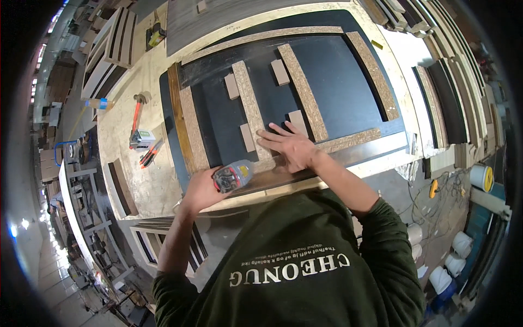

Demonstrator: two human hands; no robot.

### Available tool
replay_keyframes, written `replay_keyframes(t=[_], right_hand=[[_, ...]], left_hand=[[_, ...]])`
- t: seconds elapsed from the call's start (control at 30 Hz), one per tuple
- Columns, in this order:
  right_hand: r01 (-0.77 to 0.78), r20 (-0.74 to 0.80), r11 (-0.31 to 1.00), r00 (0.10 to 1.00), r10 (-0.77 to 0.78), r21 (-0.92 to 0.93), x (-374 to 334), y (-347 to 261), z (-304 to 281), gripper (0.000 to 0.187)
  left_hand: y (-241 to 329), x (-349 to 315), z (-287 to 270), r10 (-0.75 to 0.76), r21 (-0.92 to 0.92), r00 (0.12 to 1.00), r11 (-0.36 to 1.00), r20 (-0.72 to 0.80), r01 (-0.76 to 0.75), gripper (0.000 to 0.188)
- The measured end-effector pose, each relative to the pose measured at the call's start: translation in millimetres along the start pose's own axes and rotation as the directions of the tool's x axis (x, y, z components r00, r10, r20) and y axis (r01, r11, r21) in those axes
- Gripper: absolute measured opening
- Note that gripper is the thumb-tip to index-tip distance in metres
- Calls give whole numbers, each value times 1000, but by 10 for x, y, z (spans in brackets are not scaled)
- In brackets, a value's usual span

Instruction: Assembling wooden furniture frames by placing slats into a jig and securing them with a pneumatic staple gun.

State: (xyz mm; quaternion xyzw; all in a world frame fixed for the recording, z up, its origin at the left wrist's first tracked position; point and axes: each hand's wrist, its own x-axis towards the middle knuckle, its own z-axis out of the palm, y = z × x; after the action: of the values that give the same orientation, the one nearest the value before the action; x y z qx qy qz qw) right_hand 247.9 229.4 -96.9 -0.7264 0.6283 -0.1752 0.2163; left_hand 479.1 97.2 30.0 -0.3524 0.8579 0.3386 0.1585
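Note:
My left hand [200, 191] is wrapped round a grey hand-held power tool [239, 173] with a red and black end. Seen from above, its exact kind cannot be made out. The tool is over the near edge of a frame of chipboard strips on a dark panel [348, 82]. My right hand [293, 148] lies with fingers spread at the near end of an upright chipboard strip [248, 101] and the near edge piece. A second upright strip [302, 90] runs beside it. Small wooden blocks [280, 72] lie against the strips, one partly behind my right fingers.
Left of the panel, a hammer [137, 111], a small box [143, 139] and an orange-handled cutter [151, 155] lie on the pale worktable [120, 158]. A bottle [98, 103] lies at its left edge. Stacked boards [449, 101] stand at right, with buckets [480, 177] beyond.

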Motion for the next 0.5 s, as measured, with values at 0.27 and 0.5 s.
replay_keyframes(t=[0.27, 0.5], right_hand=[[64, -70, 995, 996, -59, 71, -31, 134, 58, 88], [71, -87, 993, 994, -63, 90, -23, 154, 74, 86]], left_hand=[[110, 234, 187, -39, 93, 999, 995, 34, 36, 43], [75, 266, 248, 8, 38, 1000, 999, -14, -7, 43]])
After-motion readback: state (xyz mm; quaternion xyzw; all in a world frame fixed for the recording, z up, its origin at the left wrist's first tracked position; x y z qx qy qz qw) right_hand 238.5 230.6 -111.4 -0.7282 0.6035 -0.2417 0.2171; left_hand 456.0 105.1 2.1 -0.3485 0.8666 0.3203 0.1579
